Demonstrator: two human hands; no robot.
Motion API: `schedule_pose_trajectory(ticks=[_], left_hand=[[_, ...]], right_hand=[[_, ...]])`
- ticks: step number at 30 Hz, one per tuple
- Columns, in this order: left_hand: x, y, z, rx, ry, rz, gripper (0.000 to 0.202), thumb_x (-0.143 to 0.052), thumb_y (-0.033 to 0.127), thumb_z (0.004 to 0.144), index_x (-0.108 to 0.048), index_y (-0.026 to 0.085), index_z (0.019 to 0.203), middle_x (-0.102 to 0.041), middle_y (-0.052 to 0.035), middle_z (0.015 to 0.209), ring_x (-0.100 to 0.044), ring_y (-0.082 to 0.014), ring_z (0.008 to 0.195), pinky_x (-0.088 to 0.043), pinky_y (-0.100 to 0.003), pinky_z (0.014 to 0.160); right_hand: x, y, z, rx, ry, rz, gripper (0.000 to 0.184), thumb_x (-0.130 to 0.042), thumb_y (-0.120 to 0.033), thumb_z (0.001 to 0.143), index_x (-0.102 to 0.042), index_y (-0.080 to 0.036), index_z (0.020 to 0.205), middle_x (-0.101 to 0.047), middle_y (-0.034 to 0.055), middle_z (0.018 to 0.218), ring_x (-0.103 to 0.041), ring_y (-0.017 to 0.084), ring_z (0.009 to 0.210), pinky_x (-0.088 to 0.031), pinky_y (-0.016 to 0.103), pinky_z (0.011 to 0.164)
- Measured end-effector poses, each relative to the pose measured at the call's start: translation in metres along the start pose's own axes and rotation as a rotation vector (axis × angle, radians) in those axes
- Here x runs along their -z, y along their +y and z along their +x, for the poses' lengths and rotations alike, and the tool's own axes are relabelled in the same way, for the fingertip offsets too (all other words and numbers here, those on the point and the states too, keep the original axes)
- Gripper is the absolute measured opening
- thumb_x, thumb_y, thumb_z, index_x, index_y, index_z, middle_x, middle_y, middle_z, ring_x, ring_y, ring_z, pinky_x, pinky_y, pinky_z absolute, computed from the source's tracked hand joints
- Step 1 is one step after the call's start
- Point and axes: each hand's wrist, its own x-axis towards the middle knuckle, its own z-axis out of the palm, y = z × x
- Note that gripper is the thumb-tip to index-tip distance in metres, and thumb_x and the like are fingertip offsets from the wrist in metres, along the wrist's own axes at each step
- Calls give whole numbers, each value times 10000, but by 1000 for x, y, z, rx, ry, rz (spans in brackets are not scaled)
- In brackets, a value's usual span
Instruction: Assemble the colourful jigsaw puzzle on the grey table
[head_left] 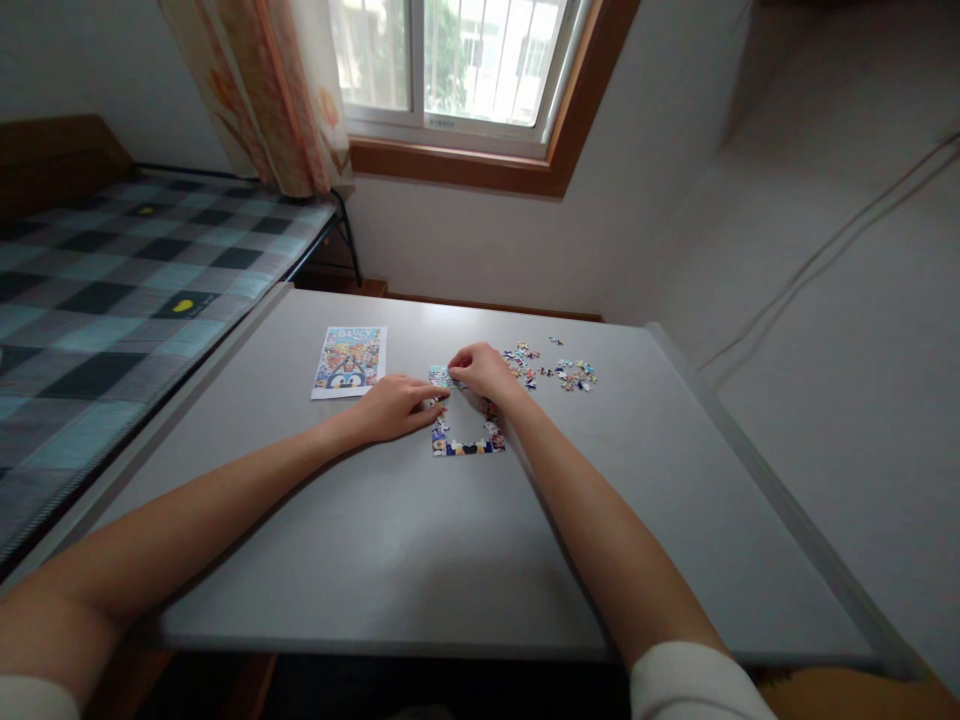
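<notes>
A partly joined jigsaw puzzle (471, 449) lies on the table as a frame of pieces around a bare middle. My left hand (397, 406) rests at its left side, fingers stretched out and touching the edge pieces. Over the top edge is my right hand (480, 370), with thumb and fingertips pinched together; whatever is between them is too small to make out. That hand hides part of the puzzle's top and right sides. Just right of it are loose puzzle pieces (576, 375), some partly covered by the hand.
A printed picture sheet (349, 361) lies left of the puzzle on the grey-white table (360, 560). A bed with a checked cover (172, 250) stands along the left. Behind are a curtain (277, 90) and a window (480, 60); a wall with a cable (810, 265) is at right.
</notes>
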Motion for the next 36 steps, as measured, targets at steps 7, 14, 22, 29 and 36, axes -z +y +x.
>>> schedule_pose_trajectory(ticks=[7,14,22,29,36], left_hand=[[1,0,0,3,-4,-12,293,-532,341,945,-709,194,1125,-736,-45,797,-683,-174,719,-490,-282,728],[0,-1,0,10,-11,-11,296,-530,346,950,-706,197,1134,-733,-43,786,-677,-164,707,-482,-269,721],[0,-1,-1,-3,2,-12,299,-520,346,952,-704,198,1135,-729,-35,772,-671,-153,696,-485,-264,716],[0,0,0,4,-9,-4,295,-533,338,945,-706,194,1136,-729,-40,775,-674,-162,704,-487,-273,720],[1,-1,-1,-2,1,-14,303,-512,355,954,-706,200,1128,-731,-39,782,-674,-158,704,-489,-271,715]], right_hand=[[-1,-1,-2,10,14,2,181,-643,-169,738,-773,-206,859,-750,41,855,-646,154,766,-459,244,715],[1,5,1,26,3,21,178,-663,-173,738,-772,-187,878,-749,48,854,-648,147,768,-461,231,703],[6,9,2,95,-18,91,180,-666,-146,750,-773,-146,894,-738,54,816,-628,122,710,-432,200,634],[3,8,2,128,-58,74,196,-666,-139,761,-777,-149,922,-734,51,812,-616,119,695,-423,201,621],[7,7,0,117,-60,90,187,-659,-126,769,-776,-138,916,-737,59,820,-618,117,702,-427,200,625]])
